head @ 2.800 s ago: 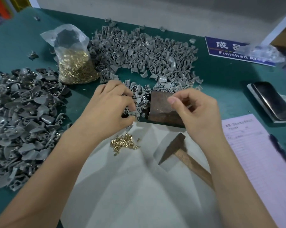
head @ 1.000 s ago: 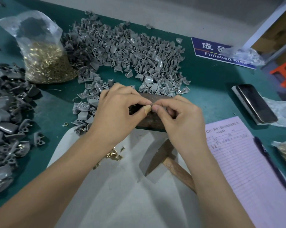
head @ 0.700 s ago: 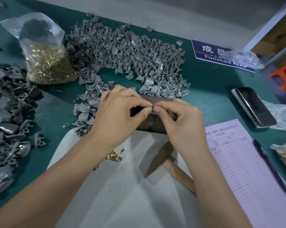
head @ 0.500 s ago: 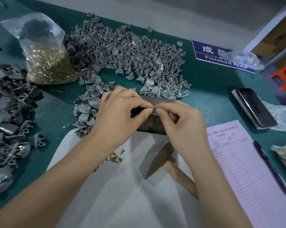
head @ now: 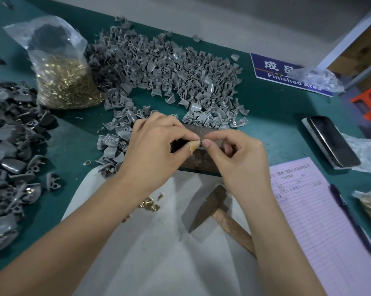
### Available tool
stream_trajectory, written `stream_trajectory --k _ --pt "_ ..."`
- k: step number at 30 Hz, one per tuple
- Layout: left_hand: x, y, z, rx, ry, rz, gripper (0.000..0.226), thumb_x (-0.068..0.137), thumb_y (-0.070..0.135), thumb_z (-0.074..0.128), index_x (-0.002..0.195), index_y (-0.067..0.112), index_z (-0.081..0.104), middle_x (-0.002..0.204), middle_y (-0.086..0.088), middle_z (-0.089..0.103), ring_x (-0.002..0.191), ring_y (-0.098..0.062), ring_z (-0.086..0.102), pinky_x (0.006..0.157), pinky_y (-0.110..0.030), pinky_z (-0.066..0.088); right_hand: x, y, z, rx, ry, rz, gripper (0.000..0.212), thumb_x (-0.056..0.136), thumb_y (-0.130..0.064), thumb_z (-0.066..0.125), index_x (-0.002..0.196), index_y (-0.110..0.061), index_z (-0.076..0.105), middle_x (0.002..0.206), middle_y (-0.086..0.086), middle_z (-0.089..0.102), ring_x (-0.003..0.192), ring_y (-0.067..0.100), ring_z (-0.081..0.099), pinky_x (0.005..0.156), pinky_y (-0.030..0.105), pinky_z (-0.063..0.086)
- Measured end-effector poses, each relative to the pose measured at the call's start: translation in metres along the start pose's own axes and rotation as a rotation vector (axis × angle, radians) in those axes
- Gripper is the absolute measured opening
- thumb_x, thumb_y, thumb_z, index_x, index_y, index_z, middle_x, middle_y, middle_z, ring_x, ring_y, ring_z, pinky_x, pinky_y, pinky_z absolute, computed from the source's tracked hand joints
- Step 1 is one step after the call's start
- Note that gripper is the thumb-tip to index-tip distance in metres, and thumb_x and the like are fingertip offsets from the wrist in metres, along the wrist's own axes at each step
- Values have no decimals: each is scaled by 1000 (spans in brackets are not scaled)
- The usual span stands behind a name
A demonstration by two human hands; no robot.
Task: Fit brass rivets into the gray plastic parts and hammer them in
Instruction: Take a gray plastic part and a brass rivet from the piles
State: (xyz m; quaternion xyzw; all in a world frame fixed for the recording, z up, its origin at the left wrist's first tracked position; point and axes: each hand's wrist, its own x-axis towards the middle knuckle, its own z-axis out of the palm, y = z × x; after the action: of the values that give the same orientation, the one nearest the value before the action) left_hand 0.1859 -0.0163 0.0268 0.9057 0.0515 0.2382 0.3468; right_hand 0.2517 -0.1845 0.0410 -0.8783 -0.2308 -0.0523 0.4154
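The table [head: 269,107] is dark teal. On it, beyond the rusty brown metal block [head: 199,161], lies a heap of light gray plastic parts [head: 165,75]; left of the block, a darker gray heap [head: 7,159]. A clear bag [head: 60,67] holds brass-gold rivets. Nearer than the block, a white sheet [head: 159,253] carries gold loose rivets [head: 149,205] and a hammer [head: 223,218] with dark head and brown wooden handle. Right of the block: a pink ruled form [head: 321,227], a black phone [head: 331,142], and a blue sign [head: 278,73] with white lettering.

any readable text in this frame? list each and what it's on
"Finished Area", white letters on the blue rectangular sign on the green table; a clear plastic bag covers its right end.
"成" and part of a second Chinese character, above it on the same sign.
Pink lined paper form: printed Chinese header and column labels, too small and blurred to read.
Black phone, black pen: no legible text.
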Motion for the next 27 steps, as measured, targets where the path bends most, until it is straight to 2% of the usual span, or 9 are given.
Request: stream_trajectory --k 4,8,13,19,27 --pt "-1 1 1 2 0 -1 9 89 42 75 98 40 77 92 20 63 102 -9 52 93 -36 33 0 -3 0 -27 7 -31 8 87 -27 76 82 -33 74 67 -9 46 67 13 49 60 39 45" --pt "0 1 1 -2 0 -6 10 88 42 75 98 39 78 92 19 63 102 -9 51 91 -33 31 -3 -6 4 -40 51 -62 8 88 -24 75 84 -32 74 66 -9 41 66 14 48 59 41 46" --pt "0 0 0 18 1 -8 12 88 44 74 98 39 78 92 20 62 101 -8 50 91 -32 29 -2 -6 3 -35 25 -68 9 88 -25 73 82 -31 74 64 -7 41 66 17 49 61 46 48" --pt "0 0 2 14 2 -2 12 88 44 73 98 40 77 92 20 62 101 -7 50 89 -29 27 0 -6 1 -39 -9 -59 12 88 -24 71 79 -32 74 62 -4 40 64 17 46 60 46 47" --pt "0 2 0 61 -12 6 12 90 43 73 100 39 77 93 20 63 103 -9 51 91 -31 28 6 -5 -2 -15 -63 -26 12 87 -26 72 76 -28 75 54 -6 35 60 14 41 56 36 38"
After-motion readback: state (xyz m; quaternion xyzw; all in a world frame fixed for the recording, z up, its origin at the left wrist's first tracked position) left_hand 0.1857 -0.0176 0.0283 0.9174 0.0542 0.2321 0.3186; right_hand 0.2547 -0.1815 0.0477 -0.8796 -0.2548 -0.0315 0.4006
